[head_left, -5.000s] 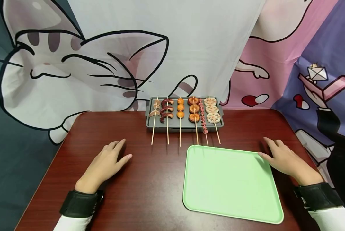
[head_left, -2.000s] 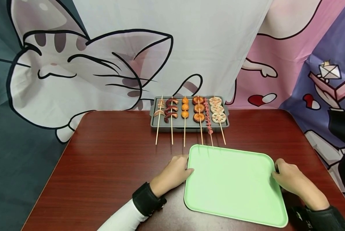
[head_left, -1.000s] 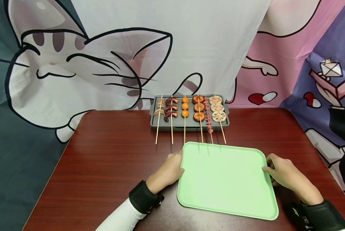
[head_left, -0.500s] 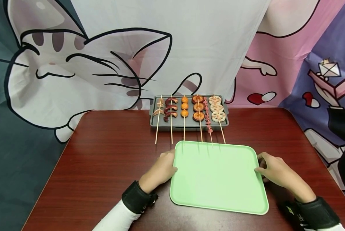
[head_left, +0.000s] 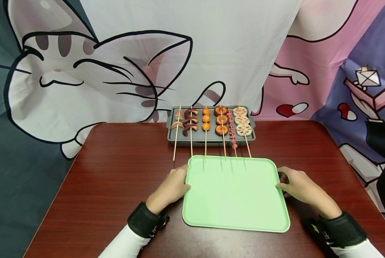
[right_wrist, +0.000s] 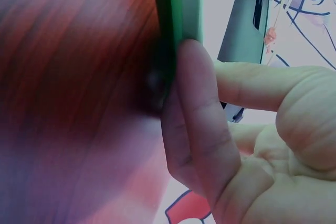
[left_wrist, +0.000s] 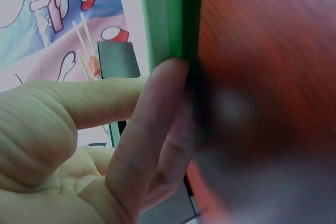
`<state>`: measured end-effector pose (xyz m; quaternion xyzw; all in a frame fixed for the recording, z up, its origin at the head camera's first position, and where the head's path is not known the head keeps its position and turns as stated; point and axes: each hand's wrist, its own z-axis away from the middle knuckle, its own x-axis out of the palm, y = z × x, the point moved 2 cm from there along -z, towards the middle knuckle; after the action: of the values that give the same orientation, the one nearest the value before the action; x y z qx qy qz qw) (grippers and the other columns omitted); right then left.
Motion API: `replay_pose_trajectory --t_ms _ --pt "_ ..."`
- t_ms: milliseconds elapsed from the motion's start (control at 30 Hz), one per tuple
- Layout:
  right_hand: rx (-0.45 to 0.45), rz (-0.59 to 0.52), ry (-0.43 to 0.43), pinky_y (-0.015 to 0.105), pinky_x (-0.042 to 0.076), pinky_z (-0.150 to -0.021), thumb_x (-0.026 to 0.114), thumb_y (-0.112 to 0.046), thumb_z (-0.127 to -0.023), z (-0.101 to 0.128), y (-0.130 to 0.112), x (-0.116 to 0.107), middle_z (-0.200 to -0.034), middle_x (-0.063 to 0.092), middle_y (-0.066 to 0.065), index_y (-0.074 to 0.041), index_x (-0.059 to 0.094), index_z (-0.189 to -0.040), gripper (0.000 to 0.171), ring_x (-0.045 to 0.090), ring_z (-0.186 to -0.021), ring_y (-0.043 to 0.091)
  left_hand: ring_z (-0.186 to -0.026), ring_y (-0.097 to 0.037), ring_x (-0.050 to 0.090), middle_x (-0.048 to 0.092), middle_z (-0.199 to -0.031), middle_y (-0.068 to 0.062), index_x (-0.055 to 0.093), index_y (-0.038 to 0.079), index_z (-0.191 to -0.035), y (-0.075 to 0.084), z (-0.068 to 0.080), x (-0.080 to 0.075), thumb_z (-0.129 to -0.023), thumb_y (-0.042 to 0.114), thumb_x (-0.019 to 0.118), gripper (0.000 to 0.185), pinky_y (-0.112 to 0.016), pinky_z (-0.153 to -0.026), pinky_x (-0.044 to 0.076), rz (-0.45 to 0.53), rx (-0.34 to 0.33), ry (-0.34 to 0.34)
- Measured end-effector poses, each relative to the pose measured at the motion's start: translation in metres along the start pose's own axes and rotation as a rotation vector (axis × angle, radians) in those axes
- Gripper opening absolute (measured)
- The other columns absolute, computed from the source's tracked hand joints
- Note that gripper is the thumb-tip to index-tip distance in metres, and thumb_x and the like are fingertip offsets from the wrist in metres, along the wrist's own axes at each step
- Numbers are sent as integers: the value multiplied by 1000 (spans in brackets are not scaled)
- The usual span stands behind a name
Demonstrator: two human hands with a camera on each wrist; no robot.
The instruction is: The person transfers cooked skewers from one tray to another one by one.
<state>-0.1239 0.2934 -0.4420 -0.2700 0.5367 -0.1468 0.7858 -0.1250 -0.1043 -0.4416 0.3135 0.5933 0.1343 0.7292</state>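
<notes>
A light green tray lies before me, its far edge just under the ends of several skewer sticks. My left hand pinches its left rim, thumb on top and fingers beneath. On the opposite rim, my right hand grips in the same way. The left wrist view has the fingers curled against the tray's edge. In the right wrist view, fingers press up under the tray's other edge. The fingertips below the tray are hidden in the head view.
Behind the green tray stands a grey grill pan bearing several food skewers: sausages, orange balls, mushroom slices and lotus root slices. All rest on a dark red wooden table. A printed cloth hangs behind.
Both hands came from resting on the table to grip the green tray's sides. The tray has since shifted left and slightly away, turning straighter. The skewers and grill pan stay put.
</notes>
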Motion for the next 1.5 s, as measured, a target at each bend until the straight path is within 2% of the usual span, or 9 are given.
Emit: replay_pose_trajectory --t_ms 167,433,700,967,1067,1167,1267,1367,1500 --pt "-29 -2 5 24 58 -52 73 -5 -93 -6 -4 1 -86 65 9 16 49 -135 53 67 -60 12 -104 -26 64 69 -112 -16 60 -4 -127 -3 2 -5 -82 -9 69 46 -40 -81 55 1 -27 -14" --pt "-47 -19 5 23 58 -51 72 -2 -92 -14 -12 6 -86 66 9 15 51 -133 50 67 -58 12 -89 -23 58 62 -91 -7 61 -1 -124 -9 5 -10 -86 -7 69 39 -37 -72 49 0 -68 -23" --pt "-51 -11 -4 25 58 -52 72 -2 -92 -22 -19 9 -86 66 9 15 51 -134 50 66 -56 12 -105 -28 66 68 -107 -18 51 -9 -143 -17 8 -14 -89 -4 71 58 -41 -85 56 -9 -88 -10" --pt "-61 -10 -6 25 58 -52 72 -2 -92 -29 -26 11 -84 66 9 14 52 -133 48 66 -56 12 -64 -18 56 54 -74 -7 42 -10 -150 -24 9 -20 -93 -3 68 63 -34 -69 51 5 -137 -45" --pt "-62 -12 -7 26 58 -51 72 -2 -92 -32 -28 12 -84 65 9 13 53 -133 47 66 -56 12 -79 -21 63 61 -86 -9 46 -8 -148 -25 9 -22 -93 -3 69 59 -35 -72 53 -5 -141 -45" --pt "-49 -11 -18 26 59 -52 72 -2 -93 -34 -30 13 -85 65 10 14 52 -134 49 66 -57 12 -103 -26 64 67 -112 -16 49 -6 -145 -27 9 -22 -93 -3 70 56 -38 -81 55 -11 -137 -41" --pt "-30 -12 -29 26 59 -52 72 -3 -93 -36 -31 14 -87 66 11 14 51 -136 50 66 -58 12 -107 -28 65 66 -124 -20 48 -5 -147 -30 9 -23 -94 -3 70 57 -39 -84 56 -3 -143 -42" --pt "-33 -16 -30 26 59 -52 72 -2 -94 -39 -33 14 -87 66 11 14 51 -136 50 66 -59 13 -91 -24 67 67 -105 -16 47 -5 -147 -31 9 -25 -94 -3 70 59 -37 -80 56 2 -151 -50" --pt "-50 -24 -17 26 59 -52 72 -2 -94 -41 -36 15 -85 66 10 14 52 -135 49 67 -57 12 -65 -17 59 54 -78 -9 41 -7 -152 -33 10 -29 -95 -2 69 64 -34 -72 52 11 -171 -69"
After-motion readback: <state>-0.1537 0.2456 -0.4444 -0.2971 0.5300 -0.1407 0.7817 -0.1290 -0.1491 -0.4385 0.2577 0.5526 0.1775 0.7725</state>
